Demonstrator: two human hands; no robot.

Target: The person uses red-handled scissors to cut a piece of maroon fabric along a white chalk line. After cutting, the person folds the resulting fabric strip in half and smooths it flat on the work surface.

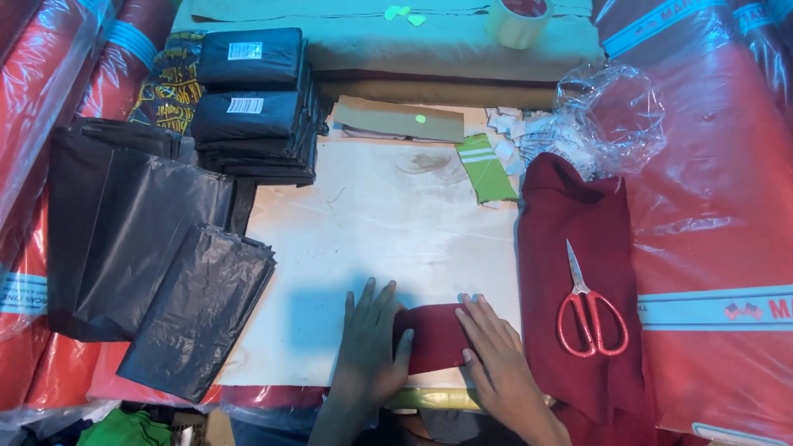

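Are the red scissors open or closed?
Closed. The red scissors lie on the dark red cloth with both blades together in one straight point and the handle loops side by side.

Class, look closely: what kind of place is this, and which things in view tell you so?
Probably a garment packing bench: stacked dark packed parcels, loose black plastic bags, a tape roll, and both hands pressing folded maroon cloth.

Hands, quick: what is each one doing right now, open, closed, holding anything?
Left hand: open, fingers spread flat, pressing on the left end of the folded maroon cloth.
Right hand: open, fingers flat on the cloth's right end; nothing gripped.
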